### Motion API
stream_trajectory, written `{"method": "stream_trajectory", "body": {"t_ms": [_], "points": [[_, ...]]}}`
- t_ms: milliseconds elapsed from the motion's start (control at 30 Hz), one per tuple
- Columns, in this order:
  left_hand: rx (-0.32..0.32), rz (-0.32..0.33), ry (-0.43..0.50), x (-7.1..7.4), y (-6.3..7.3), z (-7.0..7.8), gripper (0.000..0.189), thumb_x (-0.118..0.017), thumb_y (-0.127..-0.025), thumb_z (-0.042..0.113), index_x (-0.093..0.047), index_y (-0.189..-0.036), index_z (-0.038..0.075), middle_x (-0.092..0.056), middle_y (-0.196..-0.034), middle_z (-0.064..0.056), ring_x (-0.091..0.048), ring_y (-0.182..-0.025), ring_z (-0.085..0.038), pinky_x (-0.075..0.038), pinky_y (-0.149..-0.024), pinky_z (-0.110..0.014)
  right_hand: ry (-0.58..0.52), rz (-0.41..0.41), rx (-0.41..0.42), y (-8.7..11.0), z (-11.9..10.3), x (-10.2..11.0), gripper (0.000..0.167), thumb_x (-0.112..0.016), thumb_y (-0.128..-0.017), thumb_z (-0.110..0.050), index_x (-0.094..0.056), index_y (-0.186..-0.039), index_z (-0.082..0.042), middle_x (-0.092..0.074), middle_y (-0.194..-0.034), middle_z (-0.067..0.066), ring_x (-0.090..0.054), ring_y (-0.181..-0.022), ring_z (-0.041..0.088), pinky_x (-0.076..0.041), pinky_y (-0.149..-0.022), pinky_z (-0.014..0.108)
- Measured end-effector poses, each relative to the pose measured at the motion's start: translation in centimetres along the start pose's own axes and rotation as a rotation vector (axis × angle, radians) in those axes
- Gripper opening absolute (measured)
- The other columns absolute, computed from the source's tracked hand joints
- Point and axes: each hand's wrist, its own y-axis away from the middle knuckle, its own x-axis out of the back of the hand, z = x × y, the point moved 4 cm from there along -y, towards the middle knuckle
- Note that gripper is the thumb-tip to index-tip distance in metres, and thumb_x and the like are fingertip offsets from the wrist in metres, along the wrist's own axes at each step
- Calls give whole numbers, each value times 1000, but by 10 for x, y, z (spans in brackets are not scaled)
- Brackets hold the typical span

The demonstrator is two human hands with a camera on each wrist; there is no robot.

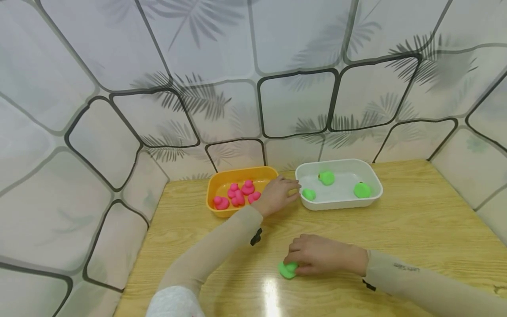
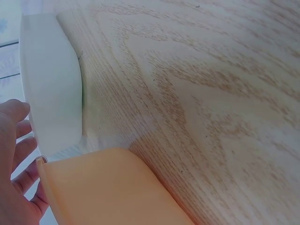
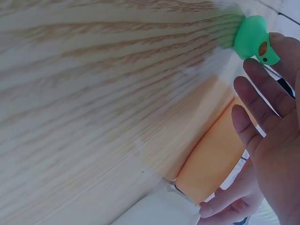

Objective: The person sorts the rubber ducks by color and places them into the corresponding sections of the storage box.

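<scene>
In the head view my right hand [image 1: 322,254] pinches a small green rubber duck [image 1: 288,271] on the table, towards the front. The right wrist view shows the thumb and index finger at the duck's head, with the other fingers extended apart from it. Farther back, my left hand [image 1: 277,194] reaches over the right end of an orange tub [image 1: 222,211], fingers at the left rim of a white tub [image 1: 338,205]. Its fingers hold nothing and show behind both tubs' walls in the left wrist view. Several pink ducks [image 1: 237,197] lie in the orange tub, some partly covered by that hand.
Three green pieces lie in the white tub: one near its left end [image 1: 309,194], a duck at the back [image 1: 326,177] and one on the right [image 1: 362,190]. Both tubs stand on the wooden table [image 1: 416,215] near a patterned cloth wall [image 1: 293,105].
</scene>
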Motion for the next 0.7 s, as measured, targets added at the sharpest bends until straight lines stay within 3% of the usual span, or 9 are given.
{"method": "stream_trajectory", "body": {"t_ms": [400, 700], "points": [[3, -9, 7, 0, -1, 0, 35, -64, -105, 32, -72, -135, 15, -66, -142, -3, -61, -121, -24, -48, -105, -34, 20, 18, -47, 20, 9, 7, 23, -73, -98, -27, -72, -120, -20, -64, -100, -13, -57, -92, 2, -51, -85, 22], [24, -33, 0, 1, 0, 1, 36, -63, -105, 33, -71, -136, 17, -65, -143, -1, -59, -124, -23, -48, -105, -34, 68, 78, -50, 31, 16, 18, 23, -77, -94, -24, -73, -115, -19, -65, -97, -12, -57, -88, 4, -50, -79, 23]]}}
